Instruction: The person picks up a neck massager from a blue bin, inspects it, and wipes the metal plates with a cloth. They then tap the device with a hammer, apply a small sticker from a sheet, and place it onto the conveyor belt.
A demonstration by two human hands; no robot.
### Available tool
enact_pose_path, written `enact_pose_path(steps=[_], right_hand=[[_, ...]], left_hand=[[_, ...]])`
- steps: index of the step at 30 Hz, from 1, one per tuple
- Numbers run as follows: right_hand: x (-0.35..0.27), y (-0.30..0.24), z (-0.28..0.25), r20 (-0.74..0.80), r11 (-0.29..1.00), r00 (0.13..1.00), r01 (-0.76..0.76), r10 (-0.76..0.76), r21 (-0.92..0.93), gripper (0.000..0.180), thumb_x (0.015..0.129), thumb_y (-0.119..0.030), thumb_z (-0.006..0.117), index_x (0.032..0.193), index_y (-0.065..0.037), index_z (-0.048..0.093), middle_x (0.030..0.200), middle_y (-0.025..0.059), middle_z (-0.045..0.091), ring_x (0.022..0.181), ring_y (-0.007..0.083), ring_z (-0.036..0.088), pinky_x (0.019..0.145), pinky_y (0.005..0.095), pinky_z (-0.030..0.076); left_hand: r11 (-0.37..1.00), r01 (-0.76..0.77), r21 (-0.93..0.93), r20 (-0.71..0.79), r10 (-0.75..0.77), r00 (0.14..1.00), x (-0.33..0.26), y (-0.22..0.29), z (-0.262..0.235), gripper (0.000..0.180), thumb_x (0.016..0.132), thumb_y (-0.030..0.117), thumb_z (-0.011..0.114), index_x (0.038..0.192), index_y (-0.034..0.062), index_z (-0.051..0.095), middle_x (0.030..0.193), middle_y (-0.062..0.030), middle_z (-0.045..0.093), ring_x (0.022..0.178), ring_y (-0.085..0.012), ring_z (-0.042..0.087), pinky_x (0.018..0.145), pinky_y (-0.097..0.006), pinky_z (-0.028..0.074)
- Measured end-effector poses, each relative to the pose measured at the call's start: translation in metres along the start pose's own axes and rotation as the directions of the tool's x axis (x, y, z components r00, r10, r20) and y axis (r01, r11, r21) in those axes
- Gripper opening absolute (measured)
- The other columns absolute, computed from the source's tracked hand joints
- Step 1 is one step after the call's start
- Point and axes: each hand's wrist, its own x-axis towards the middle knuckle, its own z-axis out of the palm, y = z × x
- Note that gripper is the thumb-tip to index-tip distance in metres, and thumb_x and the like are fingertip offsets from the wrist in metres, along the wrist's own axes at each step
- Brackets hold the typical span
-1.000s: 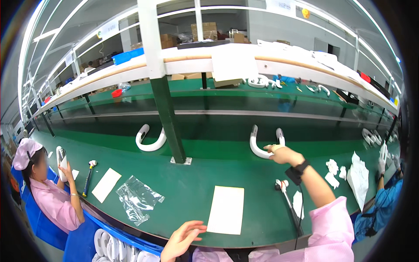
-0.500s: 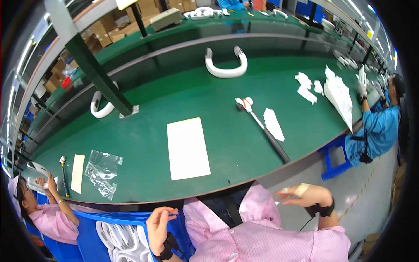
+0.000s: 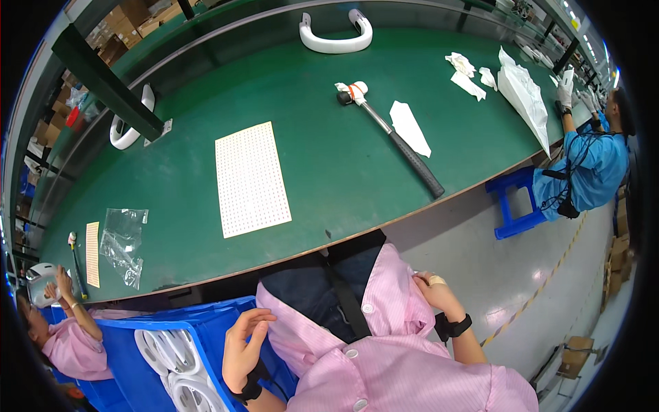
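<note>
Pink smock fabric fills the lower part of the view, and both of the person's hands sit low against it, off the long green worktable [image 3: 329, 158]. The left hand [image 3: 241, 347] is open with fingers loosely spread, holding nothing, and hangs just beside the rim of the blue plastic crate [image 3: 206, 323] of white moulded ring-shaped parts [image 3: 168, 353]. Those parts lie immediately to its left and slightly below, so this hand is much the nearer. The right hand [image 3: 436, 294] rests curled at the smock's edge by the right hip; it seems to pinch the cloth, though its fingers are partly hidden. Up on the table, well apart from both hands, lie a white perforated rectangular sheet [image 3: 250, 178] and a black-handled mallet [image 3: 391, 134], its long axis running diagonally from upper left to lower right towards the table edge.
</note>
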Motion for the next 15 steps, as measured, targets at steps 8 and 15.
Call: enact_pose_path(steps=[8,15], right_hand=[[0.007,-0.002,-0.010,0.020,1.000,1.000,0.010,-0.010,-0.019,0.033,0.087,-0.028,0.049,0.101,-0.001,0.062,0.098,0.0212,0.062,0.093,0.0367,0.059,0.082,0.0388,0.046],[0.027,0.008,0.007,0.088,0.984,0.990,0.120,-0.109,-0.133,0.032,0.086,-0.025,0.048,0.103,-0.001,0.061,0.092,0.0243,0.061,0.087,0.0403,0.058,0.077,0.0442,0.046]], left_hand=[[0.999,-0.020,-0.028,-0.011,0.020,1.000,-0.008,0.000,0.007,0.020,0.087,0.004,0.051,0.106,-0.0025,0.055,0.094,-0.0127,0.066,0.090,-0.0163,0.061,0.080,-0.026,0.046],[0.993,-0.012,0.114,-0.115,0.025,0.993,-0.015,0.029,-0.016,0.016,0.086,0.007,0.057,0.098,-0.0012,0.060,0.092,-0.0123,0.065,0.085,-0.0207,0.064,0.076,-0.028,0.049]])
